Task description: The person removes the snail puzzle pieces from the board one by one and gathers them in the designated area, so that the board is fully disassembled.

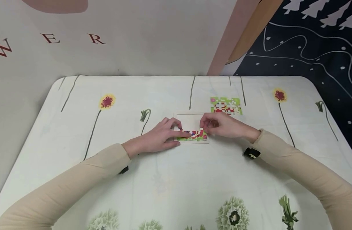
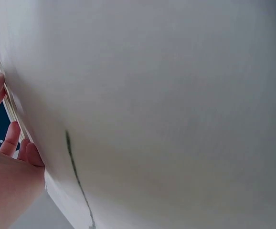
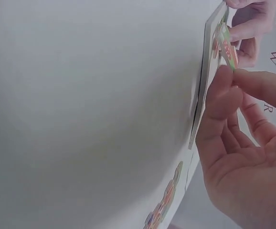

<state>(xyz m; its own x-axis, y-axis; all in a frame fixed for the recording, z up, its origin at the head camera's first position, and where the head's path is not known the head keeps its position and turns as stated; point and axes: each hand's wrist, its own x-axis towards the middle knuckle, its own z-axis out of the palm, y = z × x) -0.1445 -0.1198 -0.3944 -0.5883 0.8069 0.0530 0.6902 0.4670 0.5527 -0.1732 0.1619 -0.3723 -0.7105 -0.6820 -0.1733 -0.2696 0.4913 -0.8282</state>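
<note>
A shallow white puzzle tray (image 1: pixel 190 118) lies on the table in front of the person. Along its near side runs a row of colourful jigsaw pieces (image 1: pixel 182 138), green, red and white. The left hand (image 1: pixel 160 136) rests over the tray's left side, its fingers spread and one of them stretched across the row. At the row's right end, the right hand (image 1: pixel 226 125) pinches a jigsaw piece (image 3: pixel 228 47) between thumb and forefinger. That piece, green and red with white dots, tilts up from the tray in the right wrist view. The left wrist view shows mostly tablecloth.
A block of loosely joined jigsaw pieces (image 1: pixel 233 103) lies behind the right hand, just beyond the tray's far right corner. The flower-printed tablecloth (image 1: pixel 164 185) covers the table, which meets a pale wall (image 1: pixel 153 41) at the back.
</note>
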